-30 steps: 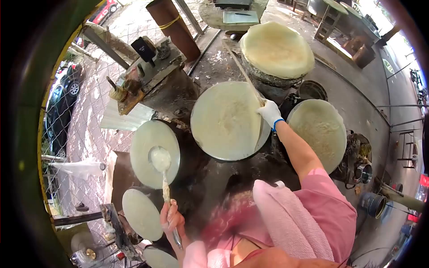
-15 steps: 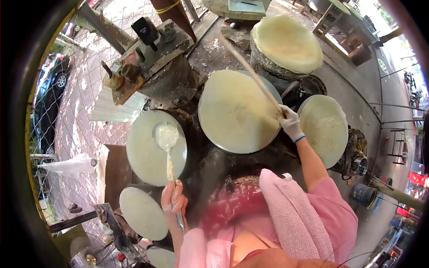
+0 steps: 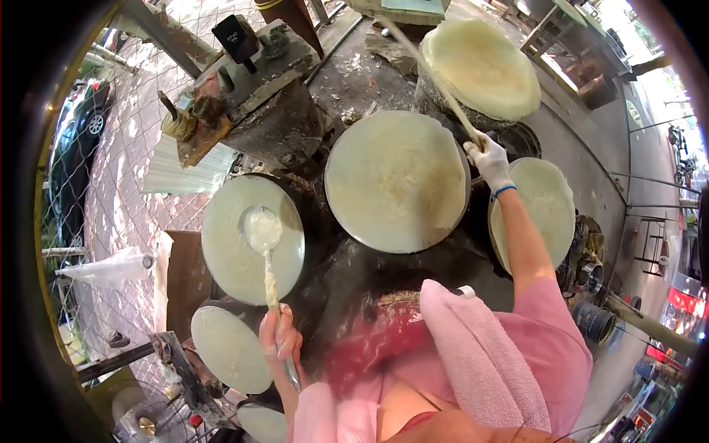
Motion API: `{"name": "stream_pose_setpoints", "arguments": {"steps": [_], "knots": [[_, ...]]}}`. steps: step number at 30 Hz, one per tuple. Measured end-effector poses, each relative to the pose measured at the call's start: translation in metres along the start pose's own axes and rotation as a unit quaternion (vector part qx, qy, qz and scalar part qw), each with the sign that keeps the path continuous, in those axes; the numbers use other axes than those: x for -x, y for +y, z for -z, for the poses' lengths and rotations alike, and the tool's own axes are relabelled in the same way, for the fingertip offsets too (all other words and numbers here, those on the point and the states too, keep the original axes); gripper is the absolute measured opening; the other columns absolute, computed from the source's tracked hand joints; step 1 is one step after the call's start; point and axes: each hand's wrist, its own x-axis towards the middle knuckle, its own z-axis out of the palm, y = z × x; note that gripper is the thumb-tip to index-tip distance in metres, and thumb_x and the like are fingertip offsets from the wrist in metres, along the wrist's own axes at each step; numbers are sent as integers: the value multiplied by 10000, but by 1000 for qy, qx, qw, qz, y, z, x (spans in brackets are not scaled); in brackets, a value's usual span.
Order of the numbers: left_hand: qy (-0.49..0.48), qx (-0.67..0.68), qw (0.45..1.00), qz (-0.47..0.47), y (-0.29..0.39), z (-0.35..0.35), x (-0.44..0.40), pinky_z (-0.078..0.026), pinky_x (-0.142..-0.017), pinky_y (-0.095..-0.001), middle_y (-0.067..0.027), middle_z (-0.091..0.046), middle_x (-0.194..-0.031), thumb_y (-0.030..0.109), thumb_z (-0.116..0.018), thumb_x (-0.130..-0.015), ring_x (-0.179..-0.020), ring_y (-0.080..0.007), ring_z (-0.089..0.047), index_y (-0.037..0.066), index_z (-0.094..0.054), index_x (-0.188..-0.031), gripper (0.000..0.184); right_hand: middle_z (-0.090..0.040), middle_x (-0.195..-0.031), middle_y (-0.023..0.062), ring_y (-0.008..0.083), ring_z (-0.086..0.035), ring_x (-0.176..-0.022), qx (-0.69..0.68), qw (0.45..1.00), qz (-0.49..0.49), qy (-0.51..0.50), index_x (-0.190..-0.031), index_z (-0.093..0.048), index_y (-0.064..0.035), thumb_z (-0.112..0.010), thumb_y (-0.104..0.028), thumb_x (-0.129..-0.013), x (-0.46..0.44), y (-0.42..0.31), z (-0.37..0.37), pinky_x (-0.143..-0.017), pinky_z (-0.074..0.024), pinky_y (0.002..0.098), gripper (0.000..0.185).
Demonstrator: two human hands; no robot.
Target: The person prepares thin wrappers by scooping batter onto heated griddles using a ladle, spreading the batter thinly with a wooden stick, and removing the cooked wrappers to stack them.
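My left hand [image 3: 279,336], bare, is closed round the handle of a ladle [image 3: 263,230]. The ladle's bowl holds pale batter and rests over the batter-covered left pan [image 3: 229,258]. My right hand [image 3: 490,161], in a white glove with a blue cuff, grips a long thin stick [image 3: 447,94] that slants up and left. Below the stick lies a large round pale sheet on the middle pan [image 3: 395,181]. Another sheet covers the right pan [image 3: 543,210], beside my right forearm. A pile of round sheets [image 3: 484,70] is at the upper right, partly behind the stick.
A smaller round pan [image 3: 231,349] lies at the lower left, with another below it. A black device [image 3: 235,38] stands on a brick block [image 3: 273,111] at the upper left. Wire fencing runs along the left. Metal tins [image 3: 593,323] stand at the right.
My right hand has risen with the stick, whose shaft has swung from the middle pan's sheet toward the pile. My left hand and ladle have shifted slightly; the ladle stays over the left pan.
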Motion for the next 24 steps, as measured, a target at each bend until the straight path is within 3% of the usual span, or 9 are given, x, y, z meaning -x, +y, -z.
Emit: {"name": "stream_pose_setpoints", "arguments": {"steps": [3, 6, 7, 9, 12, 15, 20, 21, 24], "knots": [[36, -12, 999, -26, -5, -9, 9, -217, -249, -223, -6, -426, -606, 202, -351, -1063, -284, -74, -338, -92, -494, -1111, 330, -698, -1063, 127, 290, -680, -941, 147, 984, 87, -45, -1278, -622, -229, -622, -254, -907, -32, -50, -21, -827, -527, 377, 372], [64, -25, 996, -57, -9, -15, 22, -207, -246, -223, -5, -416, -598, 197, -381, -1056, -281, -73, -325, -92, -507, -1091, 317, -538, -1377, 123, 362, -582, -1156, 324, 929, 166, -61, -1329, -578, -325, -542, -296, -932, -81, -54, -66, -971, -475, 440, 399], [67, -26, 995, -66, -13, -14, 25, -209, -247, -224, -6, -415, -600, 199, -382, -1056, -282, -74, -327, -90, -504, -1090, 316, -488, -1432, 124, 388, -553, -1189, 345, 926, 120, -92, -1383, -521, -345, -529, -274, -930, -96, -56, -80, -1008, -454, 446, 458], [71, -5, 995, -74, -17, -10, 35, -225, -254, -227, -16, -421, -618, 203, -354, -1063, -283, -83, -334, -95, -478, -1098, 324, -554, -1341, 178, 379, -587, -1138, 330, 928, 97, -145, -1417, -473, -372, -495, -216, -925, -122, -54, -98, -970, -468, 457, 517], [96, 14, 991, -94, -22, -10, 47, -255, -269, -225, -24, -429, -630, 198, -310, -1073, -287, -95, -350, -97, -447, -1121, 329, -635, -1198, 203, 372, -624, -1050, 258, 937, 92, -217, -1424, -457, -381, -549, -272, -915, -133, -42, -108, -894, -482, 464, 528], [129, 5, 985, -113, -26, -10, 53, -191, -258, -223, -14, -422, -617, 213, -387, -1055, -280, -77, -293, -90, -505, -1081, 326, -670, -1100, 201, 365, -638, -1016, 279, 928, 95, -230, -1428, -454, -368, -565, -217, -887, -115, -67, -94, -866, -493, 440, 572], [162, 6, 981, -111, -22, -15, 47, -223, -277, -218, -2, -434, -613, 214, -338, -1068, -286, -75, -340, -84, -481, -1118, 334, -655, -1157, 186, 346, -637, -1053, 167, 969, 120, -140, -1385, -531, -249, -694, -87, -797, -58, -109, -73, -897, -505, 386, 631], [185, 10, 977, -108, -20, -18, 48, -239, -285, -217, -1, -440, -615, 215, -311, -1076, -289, -76, -364, -85, -461, -1143, 342, -660, -1157, 177, 330, -652, -1035, 95, 967, 214, -99, -1365, -552, -180, -723, -68, -784, -51, -99, -73, -894, -512, 370, 616], [101, -3, 991, -83, -11, 4, 41, -231, -283, -224, 9, -432, -599, 222, -316, -1075, -286, -74, -369, -82, -468, -1150, 348, -683, -1120, 164, 246, -703, -937, 131, 964, 217, -85, -1320, -587, -122, -738, -63, -777, 7, -161, -32, -816, -539, 309, 567]]}}
